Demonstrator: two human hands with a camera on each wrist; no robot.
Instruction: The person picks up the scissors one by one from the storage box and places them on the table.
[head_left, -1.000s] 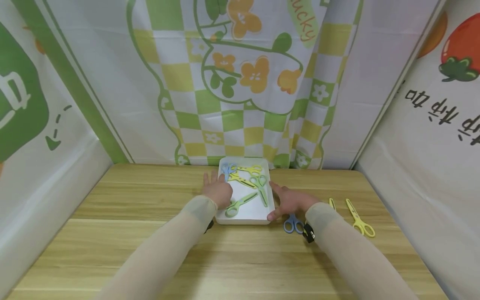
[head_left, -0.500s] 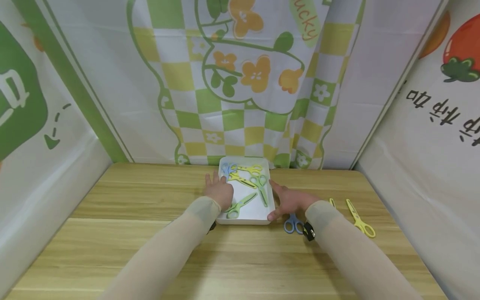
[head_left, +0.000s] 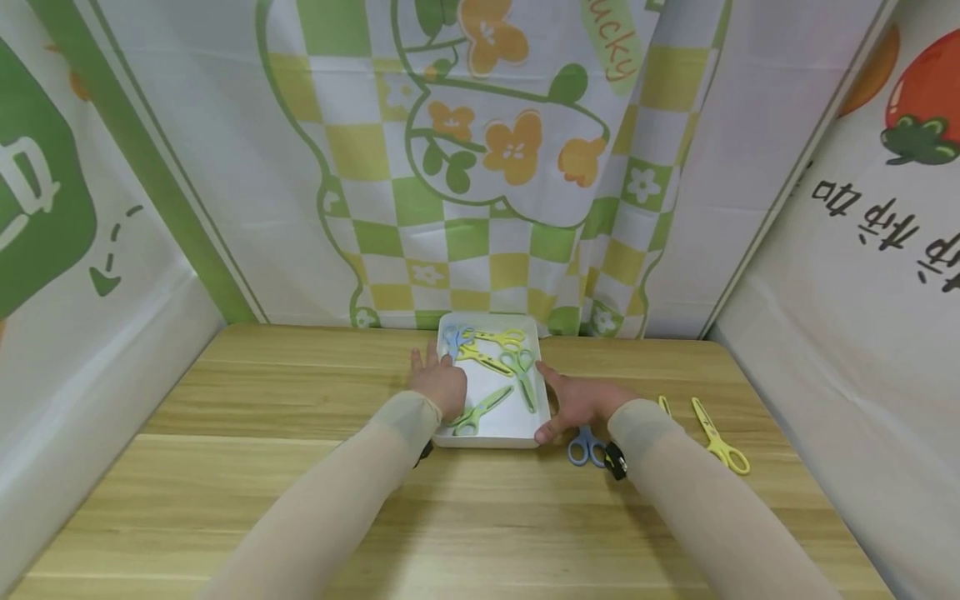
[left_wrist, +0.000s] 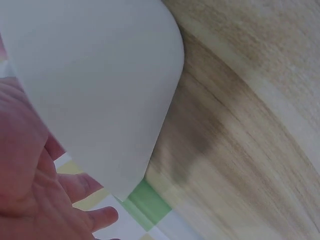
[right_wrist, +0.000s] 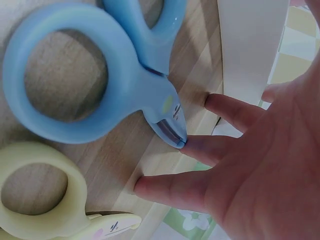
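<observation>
A white tray (head_left: pixel 517 429) stands at the back of the wooden table. Several children's scissors lie in it: blue scissors (head_left: pixel 453 337), two yellow pairs, green scissors (head_left: pixel 519 367) at the right and other green scissors (head_left: pixel 483 408) nearer me. My left hand (head_left: pixel 438 390) reaches over the left rim beside the near green scissors, its fingers spread past the wall in the left wrist view. At the right wall my right hand (head_left: pixel 581 402) spreads thumb and fingers along the rim. In the right wrist view its straight fingertips reach the tabletop, one at the tip of the other blue scissors (right_wrist: pixel 150 90).
Right of the tray on the table (head_left: pixel 262 500), yellow scissors (head_left: pixel 716 437) lie beyond my right forearm. Another yellow pair (head_left: pixel 664 406) is mostly hidden by that arm. A checked curtain (head_left: pixel 465 233) hangs directly behind the tray; fabric walls flank both sides.
My left hand has shifted slightly to the right, and the near green scissors' handle has moved a little with it. My right hand and the tray have stayed in place.
</observation>
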